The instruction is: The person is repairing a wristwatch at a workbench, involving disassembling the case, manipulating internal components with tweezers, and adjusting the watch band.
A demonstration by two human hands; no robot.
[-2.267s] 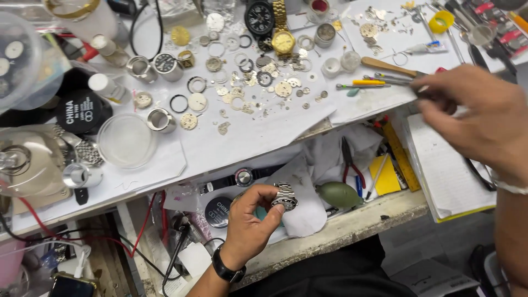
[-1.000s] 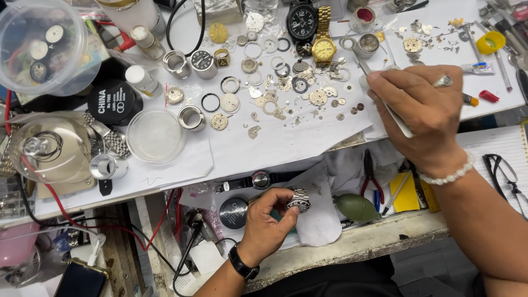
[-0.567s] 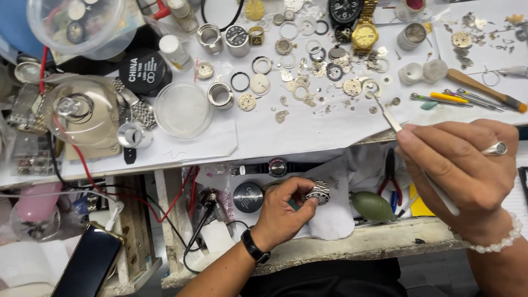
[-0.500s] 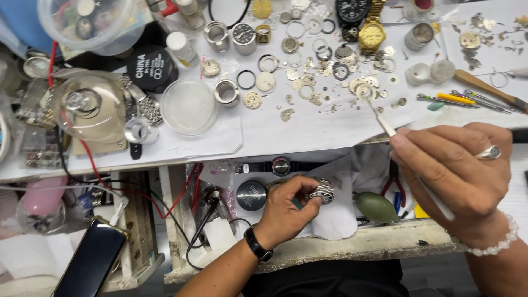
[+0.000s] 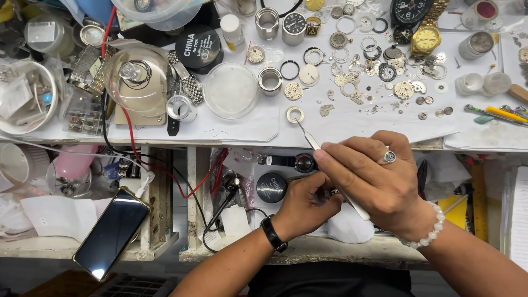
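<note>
My right hand (image 5: 379,184) grips metal tweezers (image 5: 308,135), whose tip points up-left toward a small ring-shaped watch part (image 5: 295,114) on the white bench sheet (image 5: 352,129). My left hand (image 5: 305,206) sits just below and left of it, closed on a small round metal watch piece (image 5: 334,192) that is mostly hidden by my right hand. A black watch is on my left wrist. A ring and a bead bracelet are on my right hand.
Many loose watch parts, dials, rings and a gold wristwatch (image 5: 426,38) lie on the bench. A clear round dish (image 5: 231,89), a domed glass tool (image 5: 137,82) and a black round tin (image 5: 198,47) stand at left. A phone (image 5: 113,234) rests on a low shelf.
My right hand came back from the far right of the bench with the tweezers and now lies over my left hand. The view shifted right and down.
</note>
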